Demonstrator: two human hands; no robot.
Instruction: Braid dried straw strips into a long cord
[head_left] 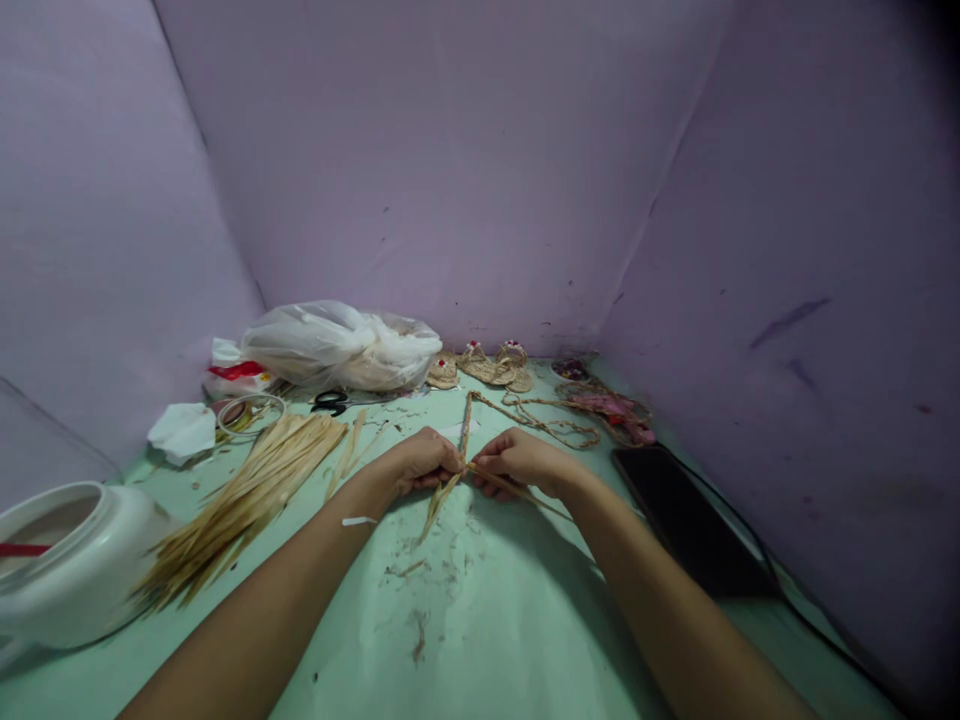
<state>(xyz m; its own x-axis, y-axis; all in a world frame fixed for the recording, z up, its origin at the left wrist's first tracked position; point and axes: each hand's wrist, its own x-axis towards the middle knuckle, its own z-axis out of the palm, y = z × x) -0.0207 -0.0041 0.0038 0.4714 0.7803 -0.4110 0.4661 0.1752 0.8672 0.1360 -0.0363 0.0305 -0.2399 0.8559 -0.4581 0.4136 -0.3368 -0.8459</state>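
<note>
A thin braid (466, 425) of dried straw-like fibre runs from between my hands toward the wall, then bends off to the right as a loose cord (559, 428). My left hand (429, 460) is closed on the near end of the braid. Close beside it, my right hand (517, 462) pinches the fibre strands (546, 505), which stick out below it to the right. Other loose strand ends (439, 508) hang toward me under my left fingers. The fingertips nearly meet and partly hide the braid's working end.
At left lie a bundle of dried fibre strips (251, 490), a white pot (71, 565) and black-handled scissors (334, 402). Along the back are a plastic bag (341, 345) and small woven slippers (487, 368). A dark flat panel (690, 520) with a cable (739, 525) lies right.
</note>
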